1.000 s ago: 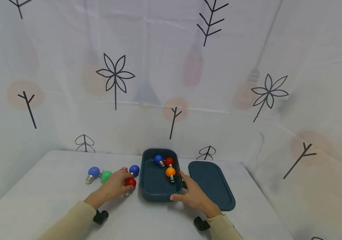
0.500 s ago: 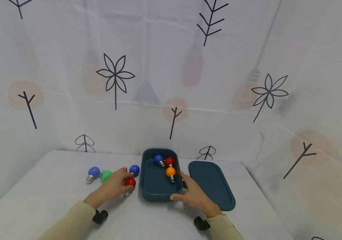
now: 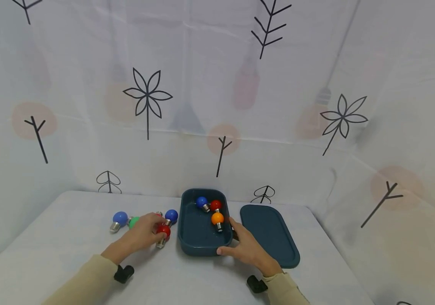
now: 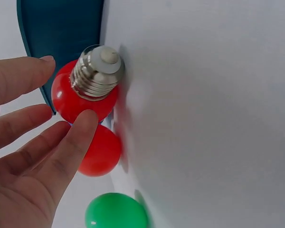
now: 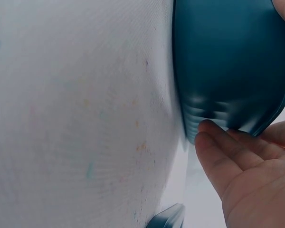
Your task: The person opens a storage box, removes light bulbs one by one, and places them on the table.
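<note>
In the head view my left hand [image 3: 141, 235] holds a red light bulb [image 3: 163, 231] between thumb and fingers, its metal screw base [image 4: 97, 71] facing me. Right behind it lies another red bulb [image 4: 102, 152], mostly covered by the hand in the head view. A blue bulb [image 3: 171, 215] lies beside the box, and a green bulb [image 4: 116, 211] and another blue bulb [image 3: 120, 218] are to the left. My right hand [image 3: 249, 248] rests against the dark teal box [image 3: 198, 250], fingers stretched along its right wall, thumb at the front corner. Inside are a blue, a red and an orange bulb [image 3: 217, 218].
A flat teal lid [image 3: 271, 233] lies right of the box, behind the right hand. White cloth covers the table [image 3: 179, 279], and a patterned white curtain [image 3: 187, 84] hangs behind. Each wrist wears a small black device [image 3: 124, 274].
My left hand has shifted slightly left, and the red bulb at its fingertips has moved a little the same way. The right hand and the box stay in place.
</note>
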Motion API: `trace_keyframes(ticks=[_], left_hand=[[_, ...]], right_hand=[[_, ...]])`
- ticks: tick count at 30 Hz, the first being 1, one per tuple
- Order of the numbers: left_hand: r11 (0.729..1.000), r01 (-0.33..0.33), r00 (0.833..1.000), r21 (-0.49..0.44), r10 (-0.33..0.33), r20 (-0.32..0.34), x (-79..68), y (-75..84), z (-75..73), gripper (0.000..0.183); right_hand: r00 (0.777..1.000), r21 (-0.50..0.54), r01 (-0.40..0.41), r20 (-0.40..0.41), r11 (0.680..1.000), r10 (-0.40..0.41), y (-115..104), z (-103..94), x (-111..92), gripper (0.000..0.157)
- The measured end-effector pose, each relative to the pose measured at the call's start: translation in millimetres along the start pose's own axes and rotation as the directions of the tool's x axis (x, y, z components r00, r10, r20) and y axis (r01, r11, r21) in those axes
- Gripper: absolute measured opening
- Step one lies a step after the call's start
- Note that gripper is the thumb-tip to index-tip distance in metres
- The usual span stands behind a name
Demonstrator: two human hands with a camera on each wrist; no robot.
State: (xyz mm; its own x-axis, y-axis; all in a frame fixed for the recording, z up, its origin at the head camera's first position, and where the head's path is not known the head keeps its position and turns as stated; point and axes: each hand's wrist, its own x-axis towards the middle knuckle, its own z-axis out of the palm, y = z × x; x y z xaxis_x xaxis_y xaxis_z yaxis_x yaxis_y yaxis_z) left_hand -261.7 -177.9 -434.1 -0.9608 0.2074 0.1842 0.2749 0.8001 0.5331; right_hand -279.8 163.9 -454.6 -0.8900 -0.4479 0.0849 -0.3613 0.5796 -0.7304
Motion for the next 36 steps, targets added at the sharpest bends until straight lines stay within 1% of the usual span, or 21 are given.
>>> trace_keyframes(ticks=[5, 9, 13, 16, 20, 22, 29, 32, 36], left_hand=[[1.000, 0.005, 1.000, 0.008, -0.005, 0.001, 0.7, 1.1, -4.9, 0.037], [1.000, -0.010, 1.000, 0.022, 0.010, -0.004, 2.0, 2.4, -9.0, 0.037], [0.998, -0.060, 0.998, 0.029, 0.061, -0.018, 4.7, 4.4, -12.3, 0.037], [0.993, -0.109, 0.993, 0.032, 0.110, -0.030, 7.2, 7.7, -14.6, 0.038], [0.991, -0.133, 0.991, 0.026, 0.134, -0.026, 11.6, 14.7, -16.4, 0.039], [0.990, -0.140, 0.990, 0.020, 0.141, -0.021, 14.5, 18.6, -16.2, 0.038], [0.971, -0.241, 0.970, 0.012, 0.241, -0.018, 27.7, 30.7, -9.4, 0.037], [0.965, -0.261, 0.965, 0.014, 0.261, -0.011, 33.0, 37.8, -6.1, 0.037], [0.963, -0.270, 0.963, 0.013, 0.270, -0.004, 40.4, 49.2, -1.8, 0.037]], right_hand=[[1.000, -0.006, -0.003, 0.000, 1.000, 0.003, 0.4, 0.3, -0.2, 0.101], [1.000, -0.011, -0.004, -0.001, 1.000, 0.004, 0.6, 0.4, -0.2, 0.101], [1.000, -0.011, -0.008, 0.000, 1.000, 0.008, 0.8, 0.6, 0.1, 0.101], [1.000, -0.012, -0.011, -0.001, 1.000, 0.011, 1.5, 0.9, 0.7, 0.102], [1.000, -0.017, -0.016, -0.006, 1.000, 0.016, 3.1, 1.5, 1.9, 0.102], [1.000, -0.020, -0.022, -0.006, 1.000, 0.022, 3.6, 1.8, 2.5, 0.102], [1.000, -0.021, -0.023, -0.008, 1.000, 0.023, 3.1, 1.7, 2.4, 0.102], [1.000, -0.025, -0.019, -0.007, 1.000, 0.019, 2.9, 1.6, 2.0, 0.102], [1.000, -0.027, -0.017, -0.005, 0.999, 0.017, 2.9, 1.0, 2.0, 0.102]])
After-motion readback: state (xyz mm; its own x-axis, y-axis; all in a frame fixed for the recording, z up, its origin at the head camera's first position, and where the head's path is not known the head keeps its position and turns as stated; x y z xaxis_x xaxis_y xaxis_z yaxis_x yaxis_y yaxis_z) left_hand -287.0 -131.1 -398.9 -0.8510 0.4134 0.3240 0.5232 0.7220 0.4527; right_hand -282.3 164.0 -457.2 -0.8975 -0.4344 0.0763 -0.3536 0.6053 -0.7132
